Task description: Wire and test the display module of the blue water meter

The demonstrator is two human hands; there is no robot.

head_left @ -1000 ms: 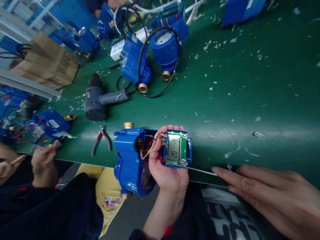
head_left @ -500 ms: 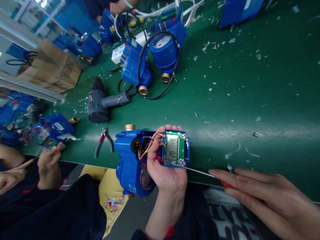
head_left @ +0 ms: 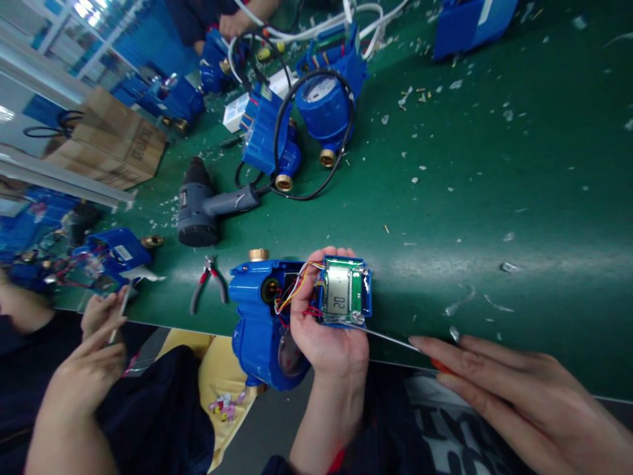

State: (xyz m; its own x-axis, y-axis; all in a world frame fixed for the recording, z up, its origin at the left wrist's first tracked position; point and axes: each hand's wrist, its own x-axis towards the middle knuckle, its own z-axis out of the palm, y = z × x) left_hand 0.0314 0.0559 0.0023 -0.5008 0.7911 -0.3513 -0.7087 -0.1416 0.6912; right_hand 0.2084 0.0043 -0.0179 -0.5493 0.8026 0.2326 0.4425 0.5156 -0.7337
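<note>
My left hand [head_left: 330, 343] lies palm up under a blue-framed circuit board [head_left: 345, 290] with a small display, its fingers curled round the far edge. Thin coloured wires [head_left: 297, 290] run from the board to a blue meter body [head_left: 254, 343] with brass ends, just left of my hand at the table edge. My right hand [head_left: 499, 379] grips a screwdriver [head_left: 390, 338] by its orange handle, mostly covered by the fingers. The screwdriver's thin metal shaft reaches to the board's near edge, by a clear blob at the corner.
On the green table [head_left: 469, 218] are a grey heat gun [head_left: 200, 208], pliers [head_left: 209, 284], blue meters [head_left: 324, 109] with a black cable, and plastic scraps. A cardboard box [head_left: 113, 142] stands at the left. Another person's hands [head_left: 99, 349] work at the lower left.
The display shows fewer characters than before. The other person's near hand has moved in toward the far one, and a thin light tool now shows there. My hands have hardly moved.
</note>
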